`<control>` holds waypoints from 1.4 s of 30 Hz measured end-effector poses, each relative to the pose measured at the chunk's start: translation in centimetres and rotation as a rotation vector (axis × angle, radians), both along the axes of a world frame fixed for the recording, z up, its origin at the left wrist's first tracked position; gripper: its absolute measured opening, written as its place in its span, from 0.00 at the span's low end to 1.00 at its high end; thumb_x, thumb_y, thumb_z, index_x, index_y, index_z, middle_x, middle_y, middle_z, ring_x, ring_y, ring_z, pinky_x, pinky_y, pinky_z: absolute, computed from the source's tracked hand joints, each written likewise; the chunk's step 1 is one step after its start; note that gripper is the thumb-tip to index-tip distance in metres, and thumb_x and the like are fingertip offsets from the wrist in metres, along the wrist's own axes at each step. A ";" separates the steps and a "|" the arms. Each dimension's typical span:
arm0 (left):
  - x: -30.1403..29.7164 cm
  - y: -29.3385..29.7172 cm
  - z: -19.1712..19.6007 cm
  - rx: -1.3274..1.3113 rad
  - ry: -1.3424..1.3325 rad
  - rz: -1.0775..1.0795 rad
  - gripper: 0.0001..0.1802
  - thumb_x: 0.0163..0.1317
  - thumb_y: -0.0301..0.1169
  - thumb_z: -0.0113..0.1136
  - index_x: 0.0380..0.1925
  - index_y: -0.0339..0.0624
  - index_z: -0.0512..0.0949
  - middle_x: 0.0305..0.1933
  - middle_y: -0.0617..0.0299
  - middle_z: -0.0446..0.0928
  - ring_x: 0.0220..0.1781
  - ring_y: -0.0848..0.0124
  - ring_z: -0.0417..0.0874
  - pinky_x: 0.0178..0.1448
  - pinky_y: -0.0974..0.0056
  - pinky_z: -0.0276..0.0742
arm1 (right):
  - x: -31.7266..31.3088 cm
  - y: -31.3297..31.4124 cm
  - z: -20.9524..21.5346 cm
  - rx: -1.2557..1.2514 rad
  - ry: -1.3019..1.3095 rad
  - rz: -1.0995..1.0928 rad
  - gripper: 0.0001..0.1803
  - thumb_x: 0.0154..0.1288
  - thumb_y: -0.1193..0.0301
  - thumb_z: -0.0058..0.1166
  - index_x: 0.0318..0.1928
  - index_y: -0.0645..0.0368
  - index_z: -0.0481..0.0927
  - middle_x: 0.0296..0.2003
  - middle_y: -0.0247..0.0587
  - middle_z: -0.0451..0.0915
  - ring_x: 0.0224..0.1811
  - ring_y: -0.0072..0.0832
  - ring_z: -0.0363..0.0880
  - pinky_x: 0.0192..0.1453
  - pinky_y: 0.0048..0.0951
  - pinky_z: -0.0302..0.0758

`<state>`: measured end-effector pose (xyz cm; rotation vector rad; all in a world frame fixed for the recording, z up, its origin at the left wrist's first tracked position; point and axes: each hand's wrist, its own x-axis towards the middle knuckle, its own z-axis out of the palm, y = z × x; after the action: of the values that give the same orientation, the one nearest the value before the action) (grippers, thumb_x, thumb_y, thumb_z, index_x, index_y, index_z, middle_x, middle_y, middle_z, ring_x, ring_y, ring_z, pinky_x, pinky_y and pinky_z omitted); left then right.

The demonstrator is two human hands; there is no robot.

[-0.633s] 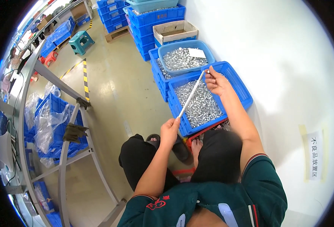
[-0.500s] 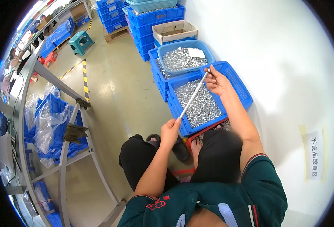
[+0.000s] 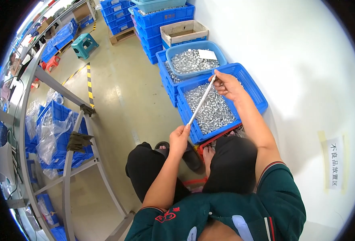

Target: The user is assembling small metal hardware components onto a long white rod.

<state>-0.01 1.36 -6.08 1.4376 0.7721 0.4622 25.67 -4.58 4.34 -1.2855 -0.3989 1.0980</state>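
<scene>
A thin silvery metal rod [image 3: 200,103] slants between my hands above a blue crate of small metal parts [image 3: 211,114]. My left hand [image 3: 180,137] is closed round its near end. At the far end, the thumb and fingers of my right hand [image 3: 228,85] pinch the rod's tip. Whether a small part also sits between those fingers is too small to tell. Below the rod, the blue crate [image 3: 188,135] is filled with short, shiny cylindrical pieces. An open-mesh blue basket [image 3: 251,86] lies against its right side, under my right wrist.
Behind stands a light-blue tub [image 3: 221,50] of similar parts with a white card on top. Farther back are a worn box [image 3: 183,39] and stacked blue crates [image 3: 151,40]. A grey metal frame [image 3: 67,176] is at left, a white wall [image 3: 298,100] at right.
My right hand has shifted slightly left and its pinch now meets the rod's tip. The rod has tilted a little more upright. My left hand keeps its hold, barely moving.
</scene>
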 end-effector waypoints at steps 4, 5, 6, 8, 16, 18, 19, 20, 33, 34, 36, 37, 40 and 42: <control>0.1 0.5 0.4 -0.169 -0.083 0.008 0.17 0.62 0.41 0.50 0.18 0.42 0.69 0.15 0.74 0.60 0.16 0.84 0.57 0.19 0.75 0.51 | -2.2 0.9 0.2 -0.045 0.019 0.173 0.32 0.65 0.46 0.34 0.38 0.65 0.76 0.16 0.26 0.59 0.12 0.12 0.50 0.11 0.13 0.46; 0.1 0.4 0.5 -0.193 -0.099 0.013 0.17 0.62 0.40 0.50 0.18 0.43 0.68 0.15 0.74 0.59 0.16 0.84 0.56 0.19 0.75 0.51 | -1.9 0.7 0.5 -0.034 0.110 0.192 0.24 0.65 0.53 0.41 0.39 0.64 0.75 0.17 0.28 0.63 0.14 0.13 0.55 0.13 0.13 0.49; 0.0 0.4 0.4 -0.194 -0.099 0.015 0.17 0.62 0.40 0.50 0.18 0.43 0.68 0.15 0.74 0.59 0.16 0.84 0.56 0.19 0.75 0.51 | -1.4 0.7 0.0 -0.035 0.110 0.194 0.24 0.65 0.53 0.41 0.39 0.64 0.75 0.17 0.28 0.63 0.14 0.13 0.55 0.13 0.13 0.49; 0.2 0.3 0.5 -0.187 -0.089 0.016 0.17 0.62 0.40 0.49 0.18 0.44 0.68 0.15 0.74 0.59 0.16 0.84 0.56 0.19 0.75 0.51 | 0.3 0.8 -2.7 -0.050 0.239 -0.075 0.12 0.61 0.68 0.49 0.39 0.65 0.74 0.21 0.33 0.68 0.18 0.17 0.63 0.16 0.15 0.59; -0.1 0.4 0.8 -0.193 -0.050 0.021 0.17 0.62 0.40 0.49 0.18 0.44 0.68 0.15 0.74 0.59 0.16 0.84 0.56 0.19 0.76 0.50 | 1.5 0.8 -5.3 0.092 0.487 -0.294 0.14 0.56 0.88 0.42 0.44 0.70 0.65 0.40 0.54 0.72 0.41 0.40 0.76 0.45 0.33 0.79; -0.2 0.4 0.8 -0.201 -0.029 0.013 0.17 0.62 0.40 0.50 0.18 0.44 0.68 0.15 0.74 0.59 0.16 0.84 0.56 0.19 0.76 0.51 | 1.3 0.8 -5.1 0.075 0.478 -0.317 0.11 0.57 0.86 0.43 0.43 0.70 0.67 0.39 0.53 0.73 0.41 0.38 0.77 0.44 0.29 0.80; -0.1 0.4 0.6 -0.206 -0.033 0.010 0.17 0.62 0.40 0.50 0.18 0.44 0.68 0.15 0.74 0.59 0.16 0.84 0.56 0.19 0.76 0.50 | 1.3 0.8 -5.2 0.062 0.465 -0.340 0.09 0.59 0.84 0.45 0.41 0.70 0.69 0.39 0.52 0.75 0.40 0.36 0.78 0.42 0.26 0.81; 0.0 0.5 0.4 -0.210 -0.036 0.007 0.17 0.62 0.40 0.50 0.18 0.44 0.68 0.15 0.75 0.59 0.16 0.84 0.56 0.18 0.76 0.50 | 1.4 0.7 -5.2 0.084 0.439 -0.349 0.08 0.59 0.82 0.47 0.39 0.71 0.71 0.37 0.52 0.76 0.39 0.34 0.79 0.39 0.22 0.82; 0.0 0.3 -0.3 -0.125 -0.004 0.024 0.18 0.61 0.41 0.52 0.17 0.43 0.69 0.14 0.74 0.61 0.15 0.84 0.58 0.19 0.75 0.52 | 1.7 0.3 -4.2 0.139 0.374 -0.342 0.08 0.59 0.81 0.47 0.39 0.70 0.69 0.35 0.50 0.76 0.37 0.37 0.79 0.41 0.28 0.82; 0.1 0.3 -0.3 -0.122 -0.008 0.021 0.18 0.61 0.41 0.52 0.17 0.42 0.69 0.14 0.74 0.61 0.15 0.84 0.58 0.19 0.75 0.51 | 2.0 0.2 -4.3 0.142 0.371 -0.344 0.08 0.59 0.81 0.47 0.39 0.70 0.69 0.35 0.50 0.76 0.37 0.37 0.79 0.41 0.28 0.82; 0.2 0.2 -0.2 -0.116 -0.016 0.015 0.18 0.60 0.41 0.52 0.17 0.42 0.70 0.14 0.74 0.61 0.15 0.84 0.57 0.19 0.75 0.51 | 2.7 -0.2 -4.4 0.098 0.386 -0.351 0.07 0.59 0.75 0.52 0.36 0.66 0.72 0.32 0.45 0.77 0.32 0.28 0.79 0.29 0.21 0.80; 0.1 0.1 -0.1 -0.085 0.008 0.012 0.18 0.60 0.41 0.53 0.17 0.42 0.70 0.14 0.74 0.61 0.15 0.84 0.57 0.19 0.75 0.51 | 2.6 -0.2 -4.2 0.099 0.386 -0.349 0.07 0.59 0.75 0.52 0.36 0.66 0.72 0.32 0.45 0.77 0.32 0.28 0.79 0.29 0.21 0.80; -0.1 0.2 0.3 -0.033 0.082 -0.010 0.19 0.60 0.41 0.53 0.18 0.38 0.71 0.14 0.70 0.63 0.17 0.82 0.59 0.22 0.72 0.56 | 2.2 -0.1 -4.0 0.063 0.388 -0.369 0.13 0.55 0.62 0.58 0.30 0.58 0.73 0.27 0.37 0.76 0.21 0.15 0.72 0.14 0.11 0.60; -0.1 0.2 0.3 -0.013 0.132 -0.030 0.20 0.59 0.41 0.52 0.19 0.35 0.72 0.14 0.66 0.65 0.20 0.79 0.62 0.25 0.69 0.61 | 1.9 -0.2 -3.5 0.090 0.394 -0.365 0.13 0.55 0.62 0.59 0.29 0.58 0.73 0.26 0.37 0.75 0.19 0.16 0.69 0.14 0.12 0.59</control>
<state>-0.12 1.54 -5.80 1.4764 0.8564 0.3415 27.62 -4.75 0.82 -0.9834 0.0806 0.9780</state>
